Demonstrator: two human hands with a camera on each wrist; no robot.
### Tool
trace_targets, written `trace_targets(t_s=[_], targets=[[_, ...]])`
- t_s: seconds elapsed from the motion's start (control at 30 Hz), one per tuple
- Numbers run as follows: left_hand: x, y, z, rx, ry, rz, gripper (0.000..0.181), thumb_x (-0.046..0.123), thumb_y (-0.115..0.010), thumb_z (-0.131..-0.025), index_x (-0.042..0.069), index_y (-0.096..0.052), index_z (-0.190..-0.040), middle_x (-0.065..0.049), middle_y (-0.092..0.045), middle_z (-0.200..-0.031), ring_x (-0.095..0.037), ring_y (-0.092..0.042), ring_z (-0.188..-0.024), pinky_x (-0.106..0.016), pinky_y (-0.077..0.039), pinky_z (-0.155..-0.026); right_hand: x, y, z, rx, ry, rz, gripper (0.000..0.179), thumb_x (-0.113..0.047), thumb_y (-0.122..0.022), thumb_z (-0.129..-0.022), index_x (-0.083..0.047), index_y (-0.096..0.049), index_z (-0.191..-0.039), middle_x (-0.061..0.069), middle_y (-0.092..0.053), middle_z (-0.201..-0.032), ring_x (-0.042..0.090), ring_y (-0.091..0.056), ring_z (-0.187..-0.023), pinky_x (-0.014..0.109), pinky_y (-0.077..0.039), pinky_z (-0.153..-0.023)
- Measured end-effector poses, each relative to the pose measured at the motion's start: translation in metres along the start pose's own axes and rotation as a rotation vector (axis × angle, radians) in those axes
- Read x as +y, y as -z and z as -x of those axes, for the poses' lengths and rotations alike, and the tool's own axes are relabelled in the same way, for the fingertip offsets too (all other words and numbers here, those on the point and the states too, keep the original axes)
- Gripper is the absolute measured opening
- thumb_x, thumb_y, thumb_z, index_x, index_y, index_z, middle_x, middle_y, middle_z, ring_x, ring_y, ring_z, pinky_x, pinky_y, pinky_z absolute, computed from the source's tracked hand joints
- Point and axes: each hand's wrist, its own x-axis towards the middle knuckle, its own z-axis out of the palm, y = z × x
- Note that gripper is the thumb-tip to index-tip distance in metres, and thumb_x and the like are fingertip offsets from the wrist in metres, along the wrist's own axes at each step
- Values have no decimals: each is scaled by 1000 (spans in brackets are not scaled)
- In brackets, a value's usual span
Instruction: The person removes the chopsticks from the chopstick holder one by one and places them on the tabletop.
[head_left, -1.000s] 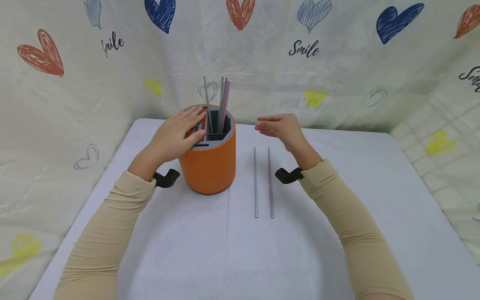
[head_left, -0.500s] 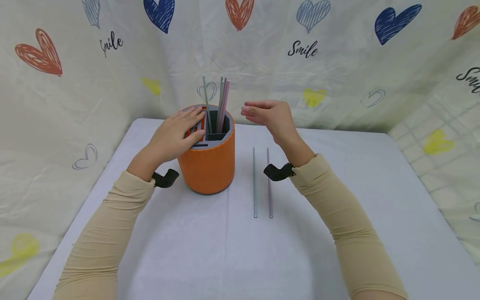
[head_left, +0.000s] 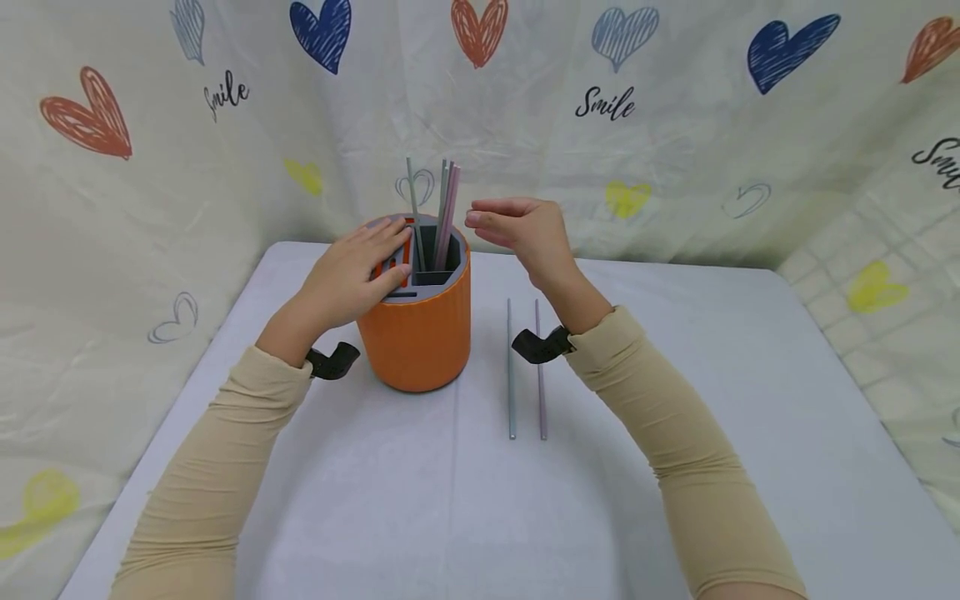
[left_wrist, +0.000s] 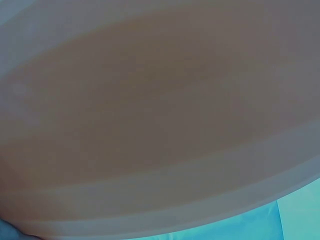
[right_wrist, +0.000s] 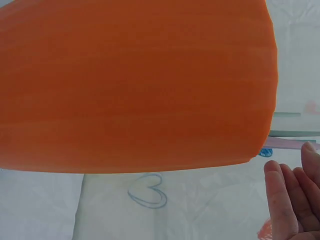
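Observation:
My left hand (head_left: 341,271) rests on the left part of the top of a round orange holder (head_left: 416,346), fingers spread over its slotted grey insert. Several slim sticks (head_left: 450,208), pale green and pink, stand upright in the insert's deep compartment. Just right of these, above the holder's rim, my right hand (head_left: 525,229) hovers with fingers extended and thumb apart. In the right wrist view, a gap shows between that thumb (right_wrist: 311,160) and the fingers, with the pink stick (right_wrist: 287,143) behind. The holder's blurred wall (left_wrist: 160,120) fills most of the left wrist view.
Two more slim sticks, one bluish (head_left: 511,367) and one purple (head_left: 541,375), lie side by side on the white tablecloth (head_left: 450,500), right of the holder. A heart-printed cloth (head_left: 525,125) hangs behind the table.
My right hand has moved left and slightly up, from over the table's right part to beside the standing sticks. My left hand stays on the holder.

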Motion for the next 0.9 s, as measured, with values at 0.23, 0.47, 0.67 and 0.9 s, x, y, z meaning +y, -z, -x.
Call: trace_targets(t_s=[0.23, 0.47, 0.67, 0.9], targets=[[-2, 0, 1, 1, 0, -2, 58, 42, -35, -98, 9, -30, -146, -5, -21, -154, -23, -15, -143, -38, -11, -119, 0, -9, -4, -5, 17, -8, 32, -18, -77, -75, -4, -72, -102, 9, -68, -105, 21, -68, -92, 29, -56, -83], [-2, 1, 0, 2, -2, 3, 58, 41, -36, -98, 9, -31, -145, -5, -21, -154, -24, -15, -143, -40, -12, -118, 3, -18, -11, 14, 67, -26, 33, -14, -76, -76, 1, -70, -105, 11, -69, -104, 17, -69, -91, 31, -56, -83], [0, 1, 0, -3, 3, 2, 58, 41, -36, -98, 9, -31, -145, -6, -21, -154, -24, -15, -143, -40, -12, -118, 6, -23, -12, 4, 92, 23, 31, -17, -77, -75, -2, -72, -102, 9, -71, -99, 16, -69, -90, 28, -56, -82], [1, 1, 0, -7, 23, 24, 59, 44, -35, -97, 10, -30, -146, -4, -21, -154, -23, -15, -143, -40, -11, -118, 7, -26, -10, 8, 117, 31, 30, -19, -77, -75, -2, -72, -99, 10, -71, -97, 16, -70, -87, 27, -56, -80]])
